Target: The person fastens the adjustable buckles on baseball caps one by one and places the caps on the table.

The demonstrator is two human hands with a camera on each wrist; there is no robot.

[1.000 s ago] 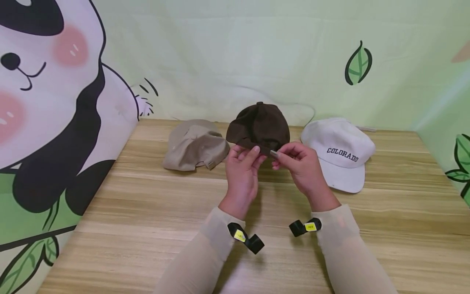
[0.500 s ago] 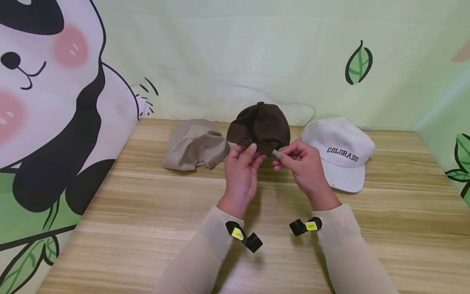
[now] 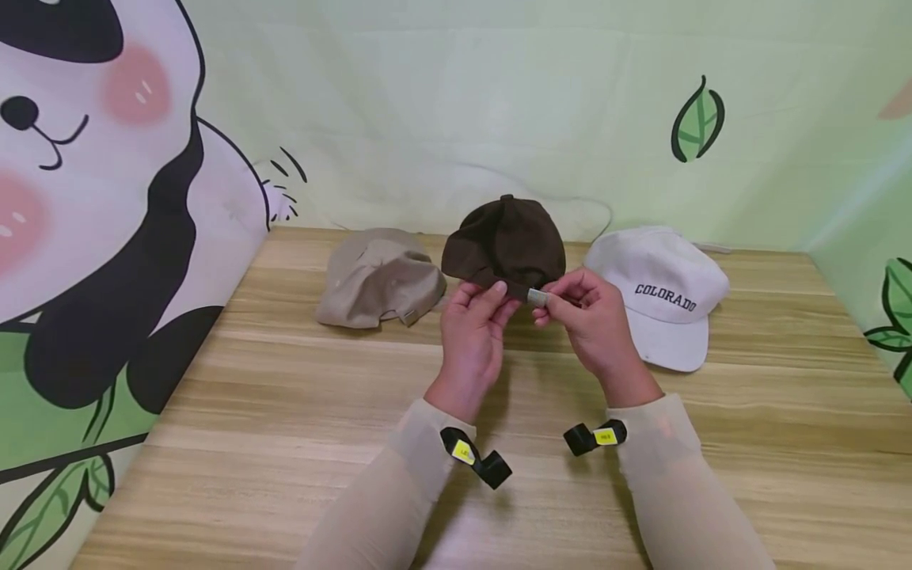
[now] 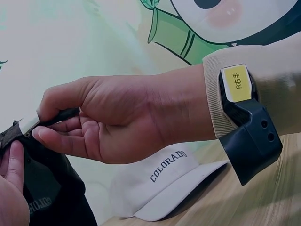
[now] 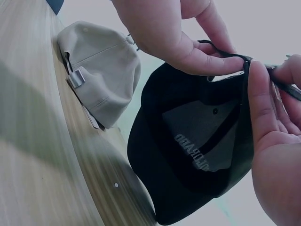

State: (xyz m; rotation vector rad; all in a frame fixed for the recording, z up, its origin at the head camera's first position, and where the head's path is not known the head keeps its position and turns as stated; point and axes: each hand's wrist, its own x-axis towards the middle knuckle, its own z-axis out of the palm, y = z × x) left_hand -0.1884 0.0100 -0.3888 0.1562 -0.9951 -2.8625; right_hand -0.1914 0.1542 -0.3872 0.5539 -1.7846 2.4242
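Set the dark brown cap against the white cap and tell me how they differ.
Colour: the brown cap is dark; the white cap is pale.
Support: the left hand and right hand hold the brown cap by its back strap; the white cap rests on the table.
Facing: in the head view, the brown cap shows its back, the white cap its lettered front.
Both are caps with rounded crowns.

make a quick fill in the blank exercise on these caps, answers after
The white cap bears the word ____.
The left hand and right hand grip the middle cap, whose colour in the head view is ____.
In the head view, the tan cap lies to the ____ of the white cap.

COLORADO; brown; left
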